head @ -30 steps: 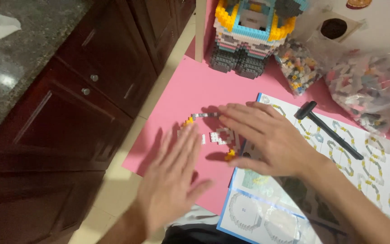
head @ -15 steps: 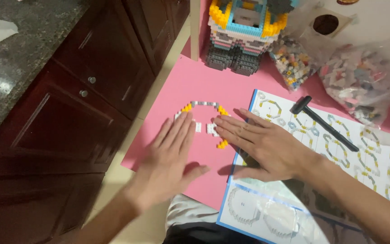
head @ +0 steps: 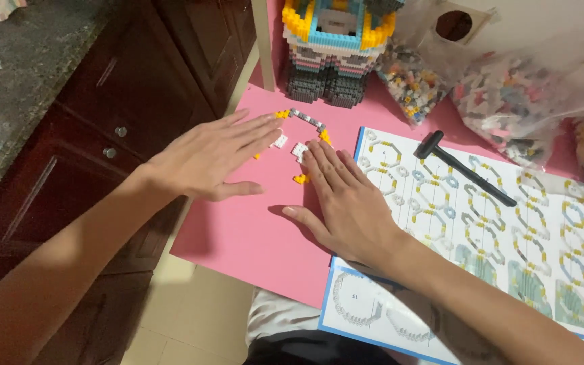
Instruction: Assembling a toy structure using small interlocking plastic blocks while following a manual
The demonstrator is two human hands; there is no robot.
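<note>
Brick arc (head: 303, 122) | left hand (head: 207, 159) now higher | right hand (head: 343, 199) stays flat

My pink board (head: 238, 236) carries a small arc of grey and yellow bricks (head: 303, 122), with white bits beside it. At its far edge stands my block model (head: 336, 47), yellow, blue and grey. My instruction sheet (head: 508, 236) is white, blue-bordered, patterned with ring diagrams. The hammer (head: 464, 169) is black. The cabinet (head: 103, 135) is dark reddish-brown.

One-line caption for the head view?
Both hands, left and right, flat on a pink board around small building bricks.
</note>
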